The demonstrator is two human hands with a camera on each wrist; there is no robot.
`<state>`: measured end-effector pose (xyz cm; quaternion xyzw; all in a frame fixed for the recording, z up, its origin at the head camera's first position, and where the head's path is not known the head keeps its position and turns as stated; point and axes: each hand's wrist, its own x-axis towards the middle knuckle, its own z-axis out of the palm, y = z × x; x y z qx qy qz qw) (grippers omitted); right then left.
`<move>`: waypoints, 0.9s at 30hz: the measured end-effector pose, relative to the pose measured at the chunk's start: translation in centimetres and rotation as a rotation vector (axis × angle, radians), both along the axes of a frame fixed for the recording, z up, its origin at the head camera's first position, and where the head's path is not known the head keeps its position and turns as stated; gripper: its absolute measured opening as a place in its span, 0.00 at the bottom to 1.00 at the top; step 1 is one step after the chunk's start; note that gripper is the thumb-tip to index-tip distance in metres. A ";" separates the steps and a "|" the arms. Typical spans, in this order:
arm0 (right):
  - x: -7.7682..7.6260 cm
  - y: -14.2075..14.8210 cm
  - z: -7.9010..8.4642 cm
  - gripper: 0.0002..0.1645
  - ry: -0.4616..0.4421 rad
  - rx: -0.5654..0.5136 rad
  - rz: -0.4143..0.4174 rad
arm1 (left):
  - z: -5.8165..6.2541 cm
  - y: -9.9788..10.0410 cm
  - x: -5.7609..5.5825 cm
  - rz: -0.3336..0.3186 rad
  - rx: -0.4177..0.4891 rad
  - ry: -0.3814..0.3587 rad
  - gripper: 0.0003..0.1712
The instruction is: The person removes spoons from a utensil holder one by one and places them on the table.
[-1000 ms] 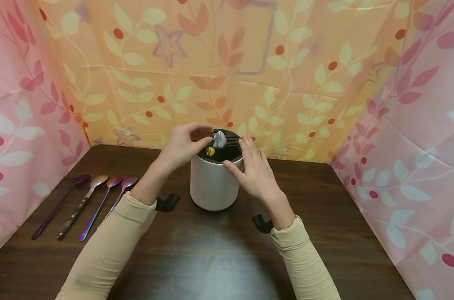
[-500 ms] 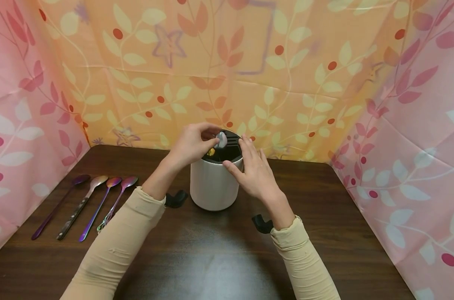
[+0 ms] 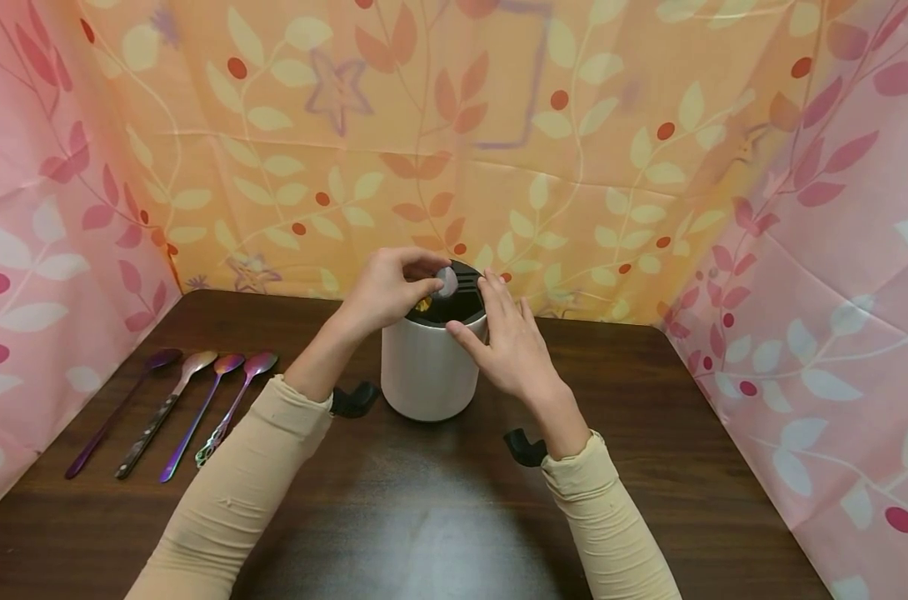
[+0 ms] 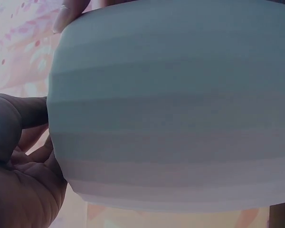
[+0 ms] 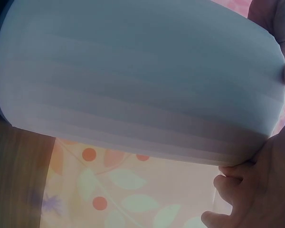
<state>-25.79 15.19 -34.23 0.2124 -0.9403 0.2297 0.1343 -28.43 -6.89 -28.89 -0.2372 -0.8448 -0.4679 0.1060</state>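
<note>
A white utensil holder (image 3: pixel 429 371) with a black slotted top (image 3: pixel 461 310) stands upright at mid-table. My left hand (image 3: pixel 382 287) is at the top's left side, thumb and fingers pinching a silver spoon (image 3: pixel 446 283) by its bowl; its handle is hidden inside the holder. Just below the thumb, a small part of a gold spoon (image 3: pixel 424 304) shows in the top. On the holder's right side, my right hand (image 3: pixel 516 348) rests with fairly straight fingers against the rim. Both wrist views are mostly filled by the holder's faceted white wall (image 4: pixel 171 104).
Several spoons lie side by side on the left of the dark wooden table (image 3: pixel 439 533): a purple one (image 3: pixel 117 417), one with a dark patterned handle (image 3: pixel 150 429), and iridescent ones (image 3: pixel 192 429). Patterned cloth (image 3: pixel 334 183) hangs at the back and both sides.
My left hand has shifted right over the holder's top, and the silver spoon has moved slightly right with it. My right hand has stayed in place.
</note>
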 end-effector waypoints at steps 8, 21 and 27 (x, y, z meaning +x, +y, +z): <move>0.0 0.0 -0.1 0.58 0.006 -0.004 0.003 | -0.3 -0.2 -0.1 -0.023 0.097 -0.013 0.17; 0.0 0.0 -0.1 0.58 -0.009 0.000 -0.002 | 0.1 -0.7 0.8 -0.029 0.252 0.019 0.16; 0.0 0.0 -0.1 0.59 -0.007 -0.005 -0.002 | 0.7 -1.0 1.4 -0.003 0.295 0.058 0.16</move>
